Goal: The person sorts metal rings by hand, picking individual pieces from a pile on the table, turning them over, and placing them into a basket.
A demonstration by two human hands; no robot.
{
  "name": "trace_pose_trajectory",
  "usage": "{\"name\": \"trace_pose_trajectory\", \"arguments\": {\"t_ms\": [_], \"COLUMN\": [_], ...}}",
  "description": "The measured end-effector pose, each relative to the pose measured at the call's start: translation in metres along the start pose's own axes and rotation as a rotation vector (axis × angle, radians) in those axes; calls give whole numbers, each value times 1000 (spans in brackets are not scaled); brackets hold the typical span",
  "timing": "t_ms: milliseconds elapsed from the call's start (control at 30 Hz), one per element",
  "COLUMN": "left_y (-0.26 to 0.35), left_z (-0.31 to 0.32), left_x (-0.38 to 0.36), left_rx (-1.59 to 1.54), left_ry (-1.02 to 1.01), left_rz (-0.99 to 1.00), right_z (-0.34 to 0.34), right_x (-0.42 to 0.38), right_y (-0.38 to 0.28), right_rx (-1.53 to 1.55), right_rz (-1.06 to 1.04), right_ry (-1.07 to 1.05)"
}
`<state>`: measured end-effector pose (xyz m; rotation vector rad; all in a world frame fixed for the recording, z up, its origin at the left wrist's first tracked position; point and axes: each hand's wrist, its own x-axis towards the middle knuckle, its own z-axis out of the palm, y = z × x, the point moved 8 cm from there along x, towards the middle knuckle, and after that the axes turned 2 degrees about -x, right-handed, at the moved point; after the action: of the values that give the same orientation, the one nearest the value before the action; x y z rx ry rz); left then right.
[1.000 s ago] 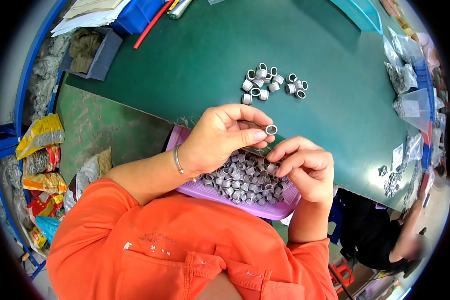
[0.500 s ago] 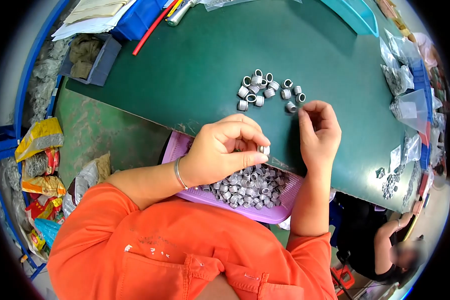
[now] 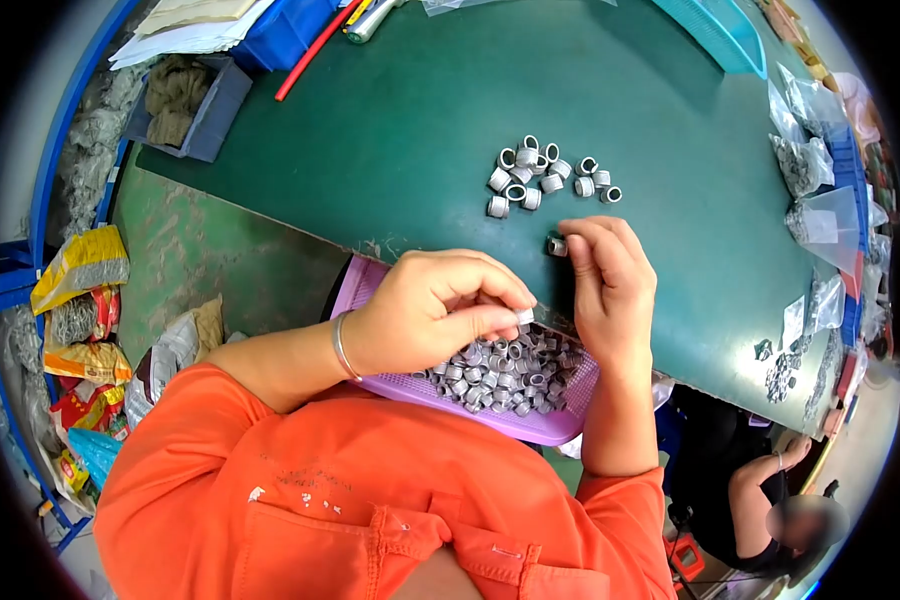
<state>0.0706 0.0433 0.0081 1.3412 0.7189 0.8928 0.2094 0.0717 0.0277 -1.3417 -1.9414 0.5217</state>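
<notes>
My left hand (image 3: 432,305) is above the near table edge, thumb and index finger pinched on a small silver-grey metal ring (image 3: 524,316). My right hand (image 3: 615,285) is over the table, its fingertips closed on another metal ring (image 3: 556,246). Farther forward on the green table (image 3: 400,130) lies a loose cluster of similar metal rings (image 3: 552,184), some upright and some on their sides. Below my hands, a purple basket (image 3: 545,428) contains a heap of the same rings (image 3: 490,378), partly hidden by my left hand.
A grey bin (image 3: 207,125) with cloth and a blue bin (image 3: 285,35) stand at the far left. A red stick (image 3: 315,52) lies beside them. A turquoise basket (image 3: 715,35) is at the back right. Plastic bags (image 3: 828,220) line the right edge, near a seated person (image 3: 735,480).
My right hand has moved left and nearer to me, bringing a ring away from the cluster. My left hand stays nearly in place with its ring, which is now turned differently.
</notes>
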Motion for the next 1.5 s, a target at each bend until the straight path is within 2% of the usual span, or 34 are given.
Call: {"name": "trace_pose_trajectory", "arguments": {"t_ms": [67,133,200,267,333,400,567,600,667,733,800,867,933,1067,1100,1133,1200,1233,1267,1333,1400,1500], "left_y": [-11,-12,6,20,31,25,23,27,18,-6,-16,-12,-16,-25,-22,-20,-10,-15,-18,-22,-17,-13], "left_z": [-3,-4,4,-4,-15,-23,-20,-20,-27,-27,-19,-15,-14,-16,-14,-13,-13,-13,-15,-19,-17,-18], "left_x": [-2,-1,2,6,15,26,25,24,22,16,8,3,-3,-11,-11,-11,-12,-12,-13,-16,-13,-9], "left_rx": [-200,-137,282,466,726,869,902,911,591,96,-321,-401,-513,-575,-671,-672,-699,-750,-748,-598,-504,-481], "left_ry": [-3,-39,-174,-14,186,262,231,228,201,117,83,46,115,107,113,108,124,121,124,100,89,196], "left_rz": [-141,-149,88,201,346,295,383,388,168,-131,-239,-254,-353,-416,-389,-387,-327,-328,-328,-352,-382,-412], "right_z": [-7,-8,-4,6,5,2,6,6,8,17,23,30,35,39,36,34,22,11,9,-7,-4,14], "right_x": [-5,-8,-6,-8,-11,-13,-18,-20,-28,-38,-39,-42,-46,-53,-53,-54,-52,-49,-44,-25,-8,17], "right_y": [11,14,1,-5,-5,-7,-2,2,5,12,3,-1,0,0,-1,-1,-3,-5,-5,-24,-22,-20], "right_rx": [145,160,102,5,75,78,50,104,168,692,1017,1250,1351,1521,1533,1530,1210,920,923,209,70,-8], "right_rz": [147,183,85,-8,53,84,80,146,218,373,426,512,532,658,653,651,477,368,368,-7,6,-14], "right_ry": [87,67,-16,-122,-106,-106,-64,-33,1,76,47,1,-28,-107,-116,-113,-133,-151,-153,-104,2,14]}}
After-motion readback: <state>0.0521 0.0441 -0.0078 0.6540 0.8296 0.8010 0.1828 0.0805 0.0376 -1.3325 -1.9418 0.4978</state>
